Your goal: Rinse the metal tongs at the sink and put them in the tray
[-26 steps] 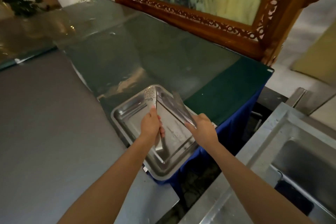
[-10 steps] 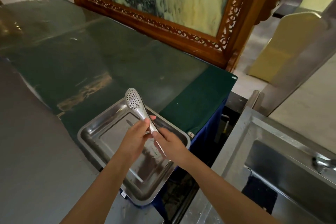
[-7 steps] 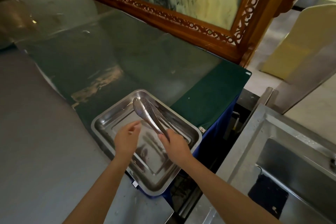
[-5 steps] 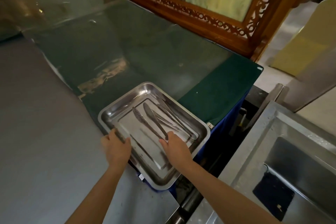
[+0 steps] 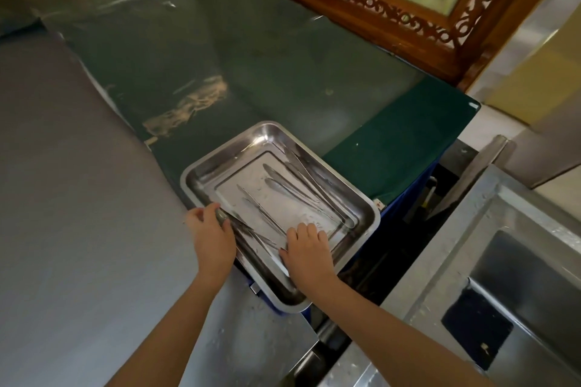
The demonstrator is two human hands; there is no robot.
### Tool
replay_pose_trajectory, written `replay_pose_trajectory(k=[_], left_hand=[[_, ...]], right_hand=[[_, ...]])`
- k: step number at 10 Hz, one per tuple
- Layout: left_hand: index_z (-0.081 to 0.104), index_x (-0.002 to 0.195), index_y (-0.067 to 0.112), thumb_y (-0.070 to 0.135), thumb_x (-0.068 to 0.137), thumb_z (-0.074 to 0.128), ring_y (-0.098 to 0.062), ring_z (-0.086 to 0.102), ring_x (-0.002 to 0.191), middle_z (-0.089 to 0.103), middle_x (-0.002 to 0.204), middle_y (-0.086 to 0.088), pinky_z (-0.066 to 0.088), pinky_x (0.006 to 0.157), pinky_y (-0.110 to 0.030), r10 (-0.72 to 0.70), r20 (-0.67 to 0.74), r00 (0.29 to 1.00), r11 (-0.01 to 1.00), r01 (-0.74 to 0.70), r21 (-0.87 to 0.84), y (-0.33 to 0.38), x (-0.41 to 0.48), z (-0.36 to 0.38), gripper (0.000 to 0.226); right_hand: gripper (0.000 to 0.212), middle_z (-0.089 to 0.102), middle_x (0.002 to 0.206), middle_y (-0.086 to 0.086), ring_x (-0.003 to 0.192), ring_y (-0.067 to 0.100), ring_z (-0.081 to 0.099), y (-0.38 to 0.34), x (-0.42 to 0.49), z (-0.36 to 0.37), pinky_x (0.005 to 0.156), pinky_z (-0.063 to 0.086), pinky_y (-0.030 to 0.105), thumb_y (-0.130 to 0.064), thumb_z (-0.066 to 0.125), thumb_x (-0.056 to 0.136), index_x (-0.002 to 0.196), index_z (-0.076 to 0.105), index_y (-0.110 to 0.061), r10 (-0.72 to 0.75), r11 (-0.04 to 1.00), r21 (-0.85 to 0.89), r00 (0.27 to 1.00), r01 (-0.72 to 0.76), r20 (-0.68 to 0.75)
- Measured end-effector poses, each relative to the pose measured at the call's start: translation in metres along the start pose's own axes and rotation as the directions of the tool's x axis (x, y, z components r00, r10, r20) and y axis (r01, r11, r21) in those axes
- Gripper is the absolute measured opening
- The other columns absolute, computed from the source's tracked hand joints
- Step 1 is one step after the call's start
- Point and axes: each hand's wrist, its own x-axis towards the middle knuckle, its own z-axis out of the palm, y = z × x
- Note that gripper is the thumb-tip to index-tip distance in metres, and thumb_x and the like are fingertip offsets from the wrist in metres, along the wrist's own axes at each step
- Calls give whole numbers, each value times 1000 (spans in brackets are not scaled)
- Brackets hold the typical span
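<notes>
A steel tray (image 5: 220, 158) sits at the corner of the green table, partly overhanging its edge. Several metal tongs (image 5: 284, 186) lie lengthwise in the tray. A thin pair (image 5: 260, 210) runs from the tray floor to my right hand (image 5: 307, 249). That hand is palm down inside the tray's near end, fingers curled on the handle end of the thin tongs. My left hand (image 5: 210, 234) grips the tray's left rim, fingers curled over the edge.
A steel sink basin (image 5: 509, 264) lies to the right, across a dark gap. A grey steel counter (image 5: 78, 198) fills the left. The glass-topped green table (image 5: 251, 56) stretches behind the tray, with a carved wooden frame (image 5: 377, 3) at its back.
Both hands held the tongs above the tray, then my right hand lowered them in. My left hand let go and took the tray's left rim.
</notes>
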Motion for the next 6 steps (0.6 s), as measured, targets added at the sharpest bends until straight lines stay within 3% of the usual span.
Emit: replay_pose_trajectory(k=[1,3,4,6], left_hand=[[50,119,0,3,89,53,-30,49,100,40,122,-20,39,87,-29,100,-9,995,990,-99,96,-2,-4,0,30],[54,119,-3,9,91,51,-43,45,109,48,121,-27,38,94,-49,202,-28,979,911,-177,372,1,-19,2,31],[49,127,2,18,93,48,-40,37,122,44,132,-24,30,102,-50,172,6,985,892,-159,423,9,-34,3,37],[30,143,15,33,98,36,-32,18,140,26,152,-12,16,113,-51,273,95,957,839,-285,463,34,-65,0,49]], right_hand=[[34,50,107,12,98,28,44,1,0,-1,90,36,42,-41,34,96,106,42,-9,-9,999,-50,999,11,32],[38,53,111,12,102,28,46,5,-8,-3,90,36,42,-44,33,96,110,43,-10,7,1000,-30,999,-5,52],[42,52,112,12,102,27,46,11,-16,-11,88,38,40,-46,32,95,111,44,-9,9,1000,-8,1000,-8,24],[48,49,119,14,108,29,45,34,-42,-36,91,39,39,-48,38,93,116,41,-6,-63,995,75,997,67,-55]])
